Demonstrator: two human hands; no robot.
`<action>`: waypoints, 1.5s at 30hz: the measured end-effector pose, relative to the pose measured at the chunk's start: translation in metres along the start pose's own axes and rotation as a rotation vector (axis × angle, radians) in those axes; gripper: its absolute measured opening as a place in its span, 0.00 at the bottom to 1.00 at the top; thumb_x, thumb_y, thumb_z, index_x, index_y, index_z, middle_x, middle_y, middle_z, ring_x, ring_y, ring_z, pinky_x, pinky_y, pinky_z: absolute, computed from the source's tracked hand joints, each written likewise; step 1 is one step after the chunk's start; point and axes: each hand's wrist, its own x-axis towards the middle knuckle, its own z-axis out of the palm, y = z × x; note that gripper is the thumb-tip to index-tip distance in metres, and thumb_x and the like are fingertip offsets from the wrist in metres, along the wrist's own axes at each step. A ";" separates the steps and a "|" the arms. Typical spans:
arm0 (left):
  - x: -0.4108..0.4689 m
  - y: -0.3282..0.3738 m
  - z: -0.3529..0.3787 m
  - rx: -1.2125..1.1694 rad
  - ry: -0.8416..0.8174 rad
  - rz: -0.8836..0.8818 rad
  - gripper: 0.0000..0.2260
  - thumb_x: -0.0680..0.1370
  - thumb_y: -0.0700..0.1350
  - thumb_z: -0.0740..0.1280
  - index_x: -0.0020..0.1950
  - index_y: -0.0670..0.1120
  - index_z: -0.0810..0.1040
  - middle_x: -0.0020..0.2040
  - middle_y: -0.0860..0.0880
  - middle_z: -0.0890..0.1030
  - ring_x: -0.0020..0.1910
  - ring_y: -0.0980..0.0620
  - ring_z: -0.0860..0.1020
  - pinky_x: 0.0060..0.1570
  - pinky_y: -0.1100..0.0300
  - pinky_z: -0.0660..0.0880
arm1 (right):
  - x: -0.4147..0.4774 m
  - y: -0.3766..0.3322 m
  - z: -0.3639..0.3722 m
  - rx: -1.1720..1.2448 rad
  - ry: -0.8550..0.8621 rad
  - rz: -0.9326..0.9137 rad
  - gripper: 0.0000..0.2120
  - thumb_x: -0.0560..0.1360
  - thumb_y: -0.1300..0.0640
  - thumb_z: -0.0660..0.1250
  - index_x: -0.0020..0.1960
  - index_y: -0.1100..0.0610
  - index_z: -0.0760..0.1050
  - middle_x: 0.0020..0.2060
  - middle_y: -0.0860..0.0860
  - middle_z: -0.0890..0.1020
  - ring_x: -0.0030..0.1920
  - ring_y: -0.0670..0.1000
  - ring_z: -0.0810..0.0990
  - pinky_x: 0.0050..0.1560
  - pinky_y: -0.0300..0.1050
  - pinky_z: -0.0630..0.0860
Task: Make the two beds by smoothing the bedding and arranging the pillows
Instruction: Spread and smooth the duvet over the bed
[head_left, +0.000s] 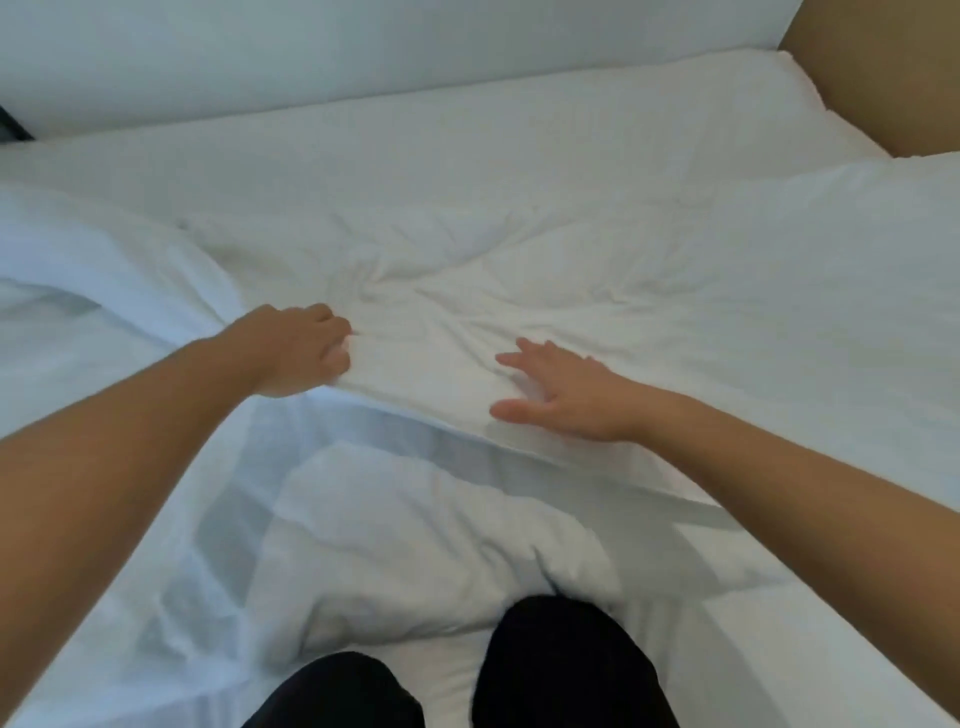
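Knees (563, 665): two, black-trousered, nearest, on the bed (363, 135).
Hands: two; left hand (306, 348) clenches a duvet fold, right hand (561, 395) lies released, fingers spread flat.
Duvet (519, 280): one, white, rumpled, mid-bed.
Pillow (737, 98): one, far right.

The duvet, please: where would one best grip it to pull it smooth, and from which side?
Take the duvet by its near edge, from the person's side: that edge lies free and raised, where the left hand grips it; the right hand lies flat on top.
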 end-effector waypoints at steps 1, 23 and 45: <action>-0.016 -0.001 0.007 0.064 -0.020 0.000 0.19 0.79 0.54 0.50 0.66 0.50 0.68 0.58 0.49 0.73 0.57 0.47 0.74 0.58 0.50 0.69 | -0.008 -0.013 0.015 -0.090 0.013 -0.026 0.40 0.73 0.29 0.59 0.79 0.43 0.50 0.79 0.48 0.50 0.78 0.53 0.50 0.75 0.62 0.51; -0.175 0.019 0.097 0.120 0.048 0.006 0.09 0.82 0.45 0.54 0.49 0.49 0.73 0.43 0.50 0.76 0.41 0.49 0.74 0.44 0.56 0.71 | -0.112 -0.038 0.082 -0.590 0.086 0.089 0.21 0.79 0.58 0.58 0.71 0.50 0.68 0.72 0.52 0.69 0.71 0.56 0.68 0.65 0.53 0.68; -0.008 -0.061 0.112 -0.155 0.457 -0.239 0.37 0.73 0.67 0.34 0.80 0.54 0.42 0.81 0.47 0.43 0.79 0.41 0.43 0.72 0.33 0.46 | 0.108 -0.109 0.078 -0.297 0.572 0.127 0.30 0.80 0.36 0.44 0.79 0.41 0.38 0.79 0.50 0.36 0.77 0.59 0.33 0.71 0.72 0.37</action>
